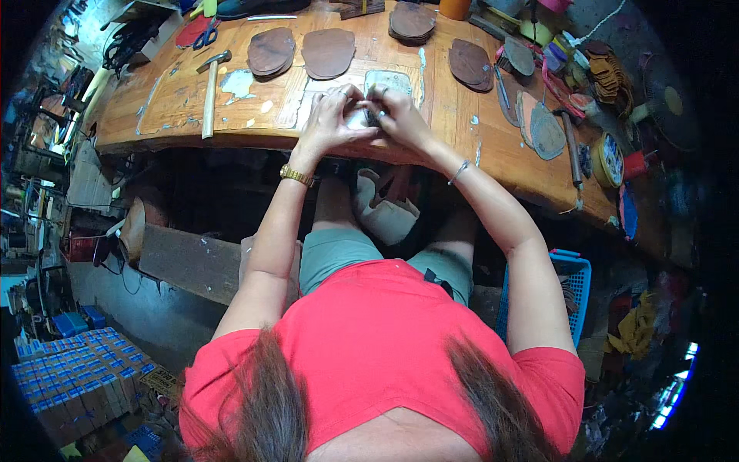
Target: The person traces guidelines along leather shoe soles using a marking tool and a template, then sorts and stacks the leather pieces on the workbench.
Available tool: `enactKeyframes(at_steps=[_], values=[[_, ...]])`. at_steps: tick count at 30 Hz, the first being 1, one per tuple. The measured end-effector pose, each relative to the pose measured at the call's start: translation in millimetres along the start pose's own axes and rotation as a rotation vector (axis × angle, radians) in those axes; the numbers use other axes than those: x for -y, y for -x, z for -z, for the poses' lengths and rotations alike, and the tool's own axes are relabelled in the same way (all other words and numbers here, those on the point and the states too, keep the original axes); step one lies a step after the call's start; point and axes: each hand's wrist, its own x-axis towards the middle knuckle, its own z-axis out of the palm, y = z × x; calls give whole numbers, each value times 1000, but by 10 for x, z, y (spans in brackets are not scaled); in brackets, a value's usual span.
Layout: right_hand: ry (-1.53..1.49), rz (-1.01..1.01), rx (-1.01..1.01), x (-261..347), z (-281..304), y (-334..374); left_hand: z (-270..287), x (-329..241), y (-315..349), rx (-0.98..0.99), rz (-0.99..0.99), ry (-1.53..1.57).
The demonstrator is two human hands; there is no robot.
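A small pale piece is pinched between both the left hand and the right hand on the workbench. It is judged light, thin and pliable; edge holds are advised.

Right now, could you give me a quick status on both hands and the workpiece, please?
Left hand and right hand both pinching a small pale piece on the workbench. Hammer lies apart, leftward. Nothing obstructing.

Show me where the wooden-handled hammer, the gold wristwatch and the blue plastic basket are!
Wooden-handled hammer (209, 92): head view, middle of its pale handle.
Gold wristwatch (296, 176): head view, on the band around the left wrist.
Blue plastic basket (579, 286): head view, on its lattice side wall by the right arm.
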Motion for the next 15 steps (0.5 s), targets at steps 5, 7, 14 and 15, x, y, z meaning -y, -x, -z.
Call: enactKeyframes(at_steps=[5, 7, 14, 15], values=[[-354, -533, -5, -74, 23, -49, 16, -54, 11, -11, 12, 101], [-1, -92, -3, 17, 11, -54, 13, -26, 28, -21, 8, 89], [-52, -123, 1, -22, 5, -80, 26, -19, 23, -67, -56, 63], [-183, -276, 0, -72, 15, -81, 20, -30, 10, -64, -66, 111]])
